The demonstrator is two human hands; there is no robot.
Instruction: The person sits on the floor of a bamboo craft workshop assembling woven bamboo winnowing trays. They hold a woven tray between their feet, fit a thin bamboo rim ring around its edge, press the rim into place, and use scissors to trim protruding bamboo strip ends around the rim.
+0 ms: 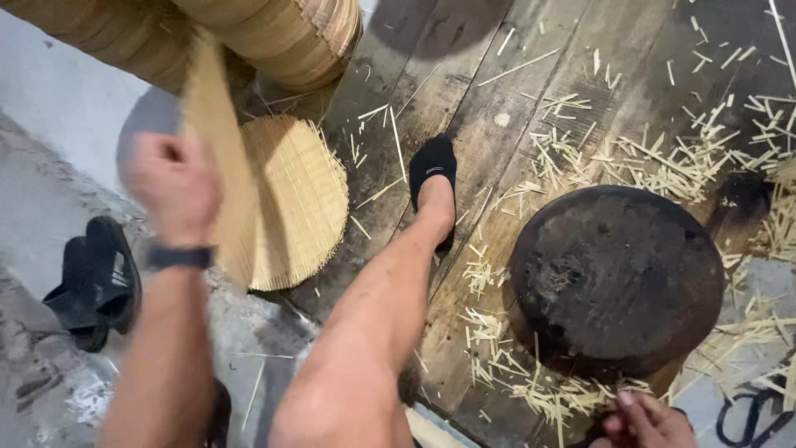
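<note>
Holding a woven mat [217, 158] up in my left hand [170, 187], fingers shut tight on it, above another mat [303, 199] on the floor [464, 99]. My right hand [647, 419] sits low by the dark round block [618, 278]; I cannot tell its grip.

The scene is seen from one camera worn on the head. It is pointed down, close above the wooden floor [464, 99].

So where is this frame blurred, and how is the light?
Head view: the left hand and the flat woven bamboo mat it grips are motion-smeared; the round dark wooden block and pale bamboo splinters are sharp; the light is soft and even, with a dim shadow at top centre; the right hand is cropped by the bottom edge.
</note>
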